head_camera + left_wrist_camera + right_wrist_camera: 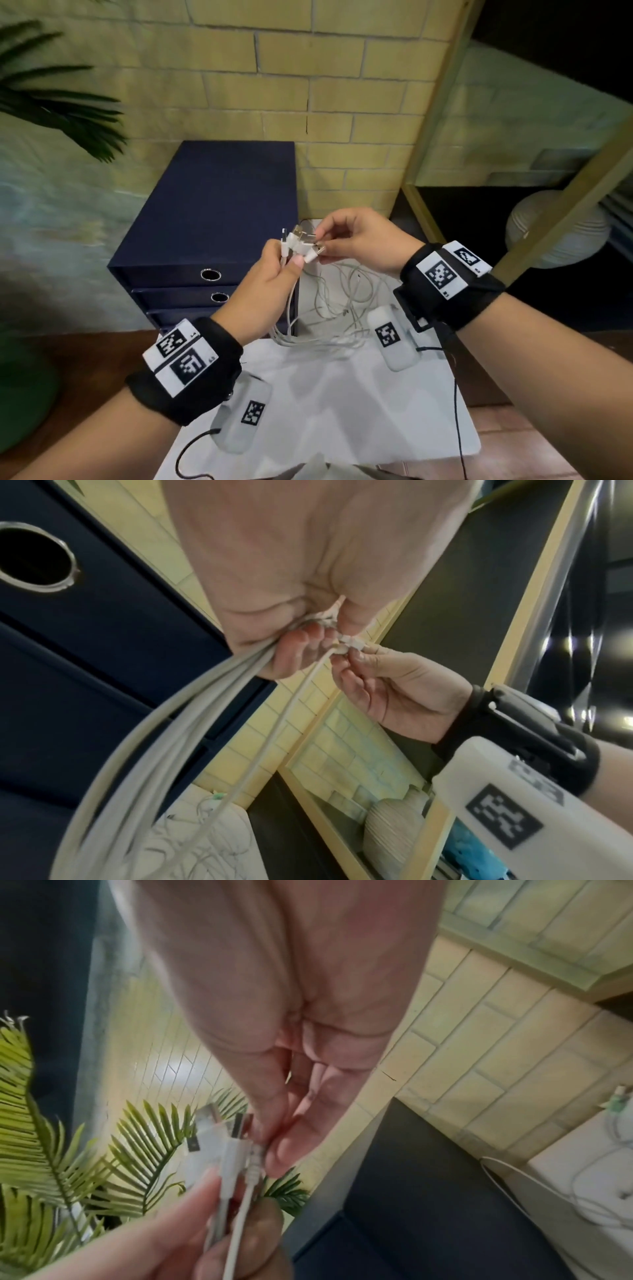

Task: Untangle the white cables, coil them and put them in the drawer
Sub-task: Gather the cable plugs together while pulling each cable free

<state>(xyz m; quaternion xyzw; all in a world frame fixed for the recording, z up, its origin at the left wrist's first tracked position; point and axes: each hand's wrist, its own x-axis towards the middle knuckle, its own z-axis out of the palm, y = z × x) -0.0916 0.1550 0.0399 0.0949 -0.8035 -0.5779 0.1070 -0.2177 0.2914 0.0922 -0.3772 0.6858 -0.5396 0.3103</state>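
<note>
My left hand (pixel 279 270) grips a bunch of white cables (pixel 291 308) just below their plugs, held up in front of the navy drawer unit (pixel 205 219). The USB plugs (pixel 301 240) fan out above its thumb. My right hand (pixel 329 241) pinches one plug (pixel 317 252) at the top of the bunch. The cables (pixel 164 737) hang from the left fist in loops down to a tangle (pixel 346 301) on the white mat (pixel 342 404). In the right wrist view the plugs (pixel 219 1139) sit between both hands' fingertips. All the drawers look closed.
The drawer unit has round finger holes (pixel 210 274) on its fronts. A brick wall (pixel 308 85) stands behind. A palm plant (pixel 58 102) is at the left, a wooden shelf frame (pixel 438 120) with a ribbed vase (pixel 548 233) at the right.
</note>
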